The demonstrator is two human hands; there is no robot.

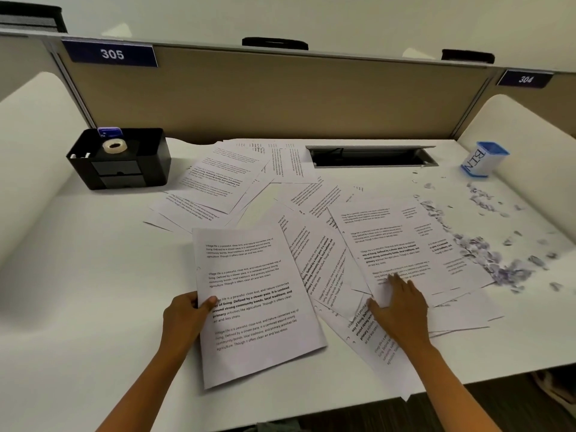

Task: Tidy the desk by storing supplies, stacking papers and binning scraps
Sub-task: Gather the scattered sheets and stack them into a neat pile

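Note:
Several printed white sheets lie scattered over the white desk. My left hand grips the left edge of a small stack of sheets, thumb on top. My right hand rests flat with straight fingers on overlapping loose sheets at centre right. Another spread of sheets lies further back. Small paper scraps litter the right side of the desk. A blue cup labelled BIN stands at the back right. A black desk organiser at the back left holds a tape roll.
A cable slot is sunk into the desk at the back. White curved side dividers flank the desk, and a beige partition with the signs 305 and 304 closes the back. The desk's front edge runs below my forearms.

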